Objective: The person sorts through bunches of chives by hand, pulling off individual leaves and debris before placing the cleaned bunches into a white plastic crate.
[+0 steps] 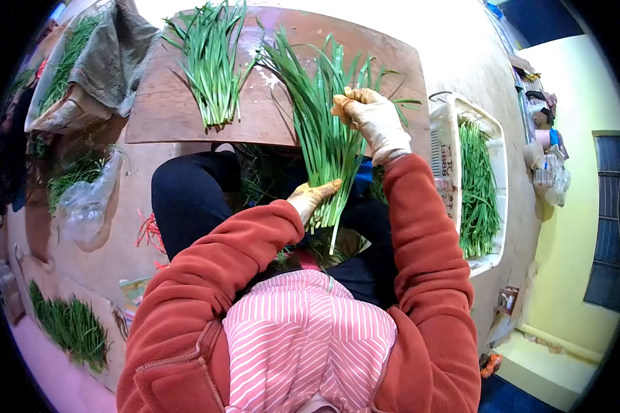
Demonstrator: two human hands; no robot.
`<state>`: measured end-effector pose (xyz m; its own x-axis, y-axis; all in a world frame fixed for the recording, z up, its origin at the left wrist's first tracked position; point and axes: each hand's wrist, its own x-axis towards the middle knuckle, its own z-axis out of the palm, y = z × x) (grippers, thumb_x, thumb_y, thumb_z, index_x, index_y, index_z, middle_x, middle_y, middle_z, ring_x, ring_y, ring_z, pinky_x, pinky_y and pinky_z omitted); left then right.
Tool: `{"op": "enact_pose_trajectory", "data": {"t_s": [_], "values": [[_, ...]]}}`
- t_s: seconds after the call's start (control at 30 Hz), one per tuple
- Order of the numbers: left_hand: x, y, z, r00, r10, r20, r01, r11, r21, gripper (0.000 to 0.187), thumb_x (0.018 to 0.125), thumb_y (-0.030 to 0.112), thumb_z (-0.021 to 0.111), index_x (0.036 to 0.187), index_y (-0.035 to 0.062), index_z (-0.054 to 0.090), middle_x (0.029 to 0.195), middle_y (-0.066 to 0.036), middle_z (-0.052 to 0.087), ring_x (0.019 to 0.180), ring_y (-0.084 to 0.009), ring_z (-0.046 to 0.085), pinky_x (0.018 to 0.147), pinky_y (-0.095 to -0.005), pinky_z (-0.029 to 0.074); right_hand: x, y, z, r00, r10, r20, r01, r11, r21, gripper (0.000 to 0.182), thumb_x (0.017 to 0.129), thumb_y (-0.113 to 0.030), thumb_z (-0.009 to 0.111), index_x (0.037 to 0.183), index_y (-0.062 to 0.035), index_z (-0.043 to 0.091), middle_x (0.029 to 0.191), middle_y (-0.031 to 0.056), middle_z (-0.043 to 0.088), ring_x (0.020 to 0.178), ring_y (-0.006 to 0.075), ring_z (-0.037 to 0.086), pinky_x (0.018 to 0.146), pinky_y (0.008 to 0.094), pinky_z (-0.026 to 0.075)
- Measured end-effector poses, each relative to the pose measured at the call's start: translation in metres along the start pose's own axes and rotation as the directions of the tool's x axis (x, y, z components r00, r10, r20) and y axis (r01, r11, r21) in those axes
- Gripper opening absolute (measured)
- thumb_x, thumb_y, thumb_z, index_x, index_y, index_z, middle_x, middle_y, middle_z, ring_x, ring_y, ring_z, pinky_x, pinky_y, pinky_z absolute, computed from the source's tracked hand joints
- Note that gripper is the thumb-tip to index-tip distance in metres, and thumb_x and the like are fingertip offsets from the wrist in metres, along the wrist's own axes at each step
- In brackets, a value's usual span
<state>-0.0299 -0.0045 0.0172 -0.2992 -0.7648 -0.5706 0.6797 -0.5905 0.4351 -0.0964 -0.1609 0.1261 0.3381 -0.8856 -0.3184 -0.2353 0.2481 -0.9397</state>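
A loose bunch of garlic chives (317, 117) slants across the middle of the head view, green leaves up over the board and pale stem ends down towards my lap. Low on the stems, my gloved left hand (313, 199) is closed round the bunch. My right hand (375, 120), in a pale glove with yellowish fingertips, is pinched closed in front of the upper leaves; what its fingers hold is hidden. A few leaves stick out past it to the right. Another bunch of garlic chives (215, 69) lies on the wooden board (151, 110), left of mine.
To the right stands a white plastic crate (492, 124) with garlic chives inside. At upper left, a cloth-draped basket (83, 110) holds more greens. A clear plastic bag (89, 206), red ties (150, 230) and a heap of greens (69, 323) lie on the left.
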Motion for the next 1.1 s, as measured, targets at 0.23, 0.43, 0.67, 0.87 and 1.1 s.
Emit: {"op": "enact_pose_trajectory", "data": {"t_s": [0.23, 0.43, 0.67, 0.87, 1.1], "values": [[0.007, 0.001, -0.003, 0.998, 0.047, -0.039, -0.044, 0.997, 0.067, 0.03, 0.081, 0.029, 0.068, 0.099, 0.0072, 0.06, 0.079, -0.003, 0.064, 0.061, -0.0135, 0.059, 0.053, -0.027, 0.048, -0.014, -0.008, 0.011, 0.993, -0.113, 0.035, 0.114, 0.993, -0.027, 0.014, 0.082, -0.012, 0.066, 0.09, -0.0035, 0.057, 0.074, 0.0039, 0.064, 0.055, 0.0035, 0.049, 0.049, 0.0166, 0.034], [0.0, 0.015, 0.006, 0.996, 0.008, -0.09, 0.0, 0.996, 0.089, 0.031, 0.081, 0.032, 0.067, 0.098, 0.0061, 0.061, 0.077, -0.005, 0.064, 0.06, -0.0148, 0.058, 0.052, -0.028, 0.047, -0.033, -0.014, 0.027, 0.989, -0.136, 0.061, 0.128, 0.983, 0.131, 0.015, 0.081, -0.005, 0.065, 0.093, 0.0016, 0.059, 0.081, 0.0057, 0.064, 0.071, 0.0099, 0.059, 0.065, 0.0206, 0.046], [0.0, 0.018, 0.004, 0.997, 0.041, -0.059, -0.036, 0.997, 0.072, 0.032, 0.083, 0.032, 0.065, 0.101, 0.007, 0.061, 0.08, -0.006, 0.064, 0.061, -0.0151, 0.06, 0.052, -0.0276, 0.048, -0.04, -0.014, 0.025, 0.983, -0.177, 0.047, 0.166, 0.971, 0.171, 0.016, 0.082, -0.006, 0.065, 0.094, 0.0017, 0.058, 0.084, 0.0062, 0.064, 0.074, 0.01, 0.06, 0.068, 0.0207, 0.047], [0.008, 0.01, -0.01, 0.994, -0.048, 0.102, 0.051, 0.998, -0.034, 0.037, 0.086, 0.037, 0.06, 0.107, 0.0068, 0.058, 0.087, -0.01, 0.066, 0.069, -0.0189, 0.064, 0.061, -0.0316, 0.054, -0.035, -0.025, -0.005, 0.978, -0.206, -0.041, 0.208, 0.976, 0.067, 0.022, 0.084, -0.013, 0.065, 0.098, 0.0001, 0.056, 0.083, 0.0068, 0.065, 0.07, 0.0092, 0.06, 0.064, 0.0198, 0.047], [0.026, -0.004, -0.024, 0.973, -0.009, 0.229, 0.079, 0.951, -0.3, 0.039, 0.09, 0.036, 0.052, 0.12, 0.011, 0.048, 0.102, -0.017, 0.062, 0.082, -0.03, 0.064, 0.073, -0.0422, 0.055, -0.043, -0.062, -0.041, 0.924, -0.368, -0.103, 0.366, 0.93, -0.039, 0.024, 0.086, -0.022, 0.062, 0.101, -0.004, 0.058, 0.086, 0.005, 0.065, 0.071, 0.0083, 0.057, 0.063, 0.0197, 0.044]]}}
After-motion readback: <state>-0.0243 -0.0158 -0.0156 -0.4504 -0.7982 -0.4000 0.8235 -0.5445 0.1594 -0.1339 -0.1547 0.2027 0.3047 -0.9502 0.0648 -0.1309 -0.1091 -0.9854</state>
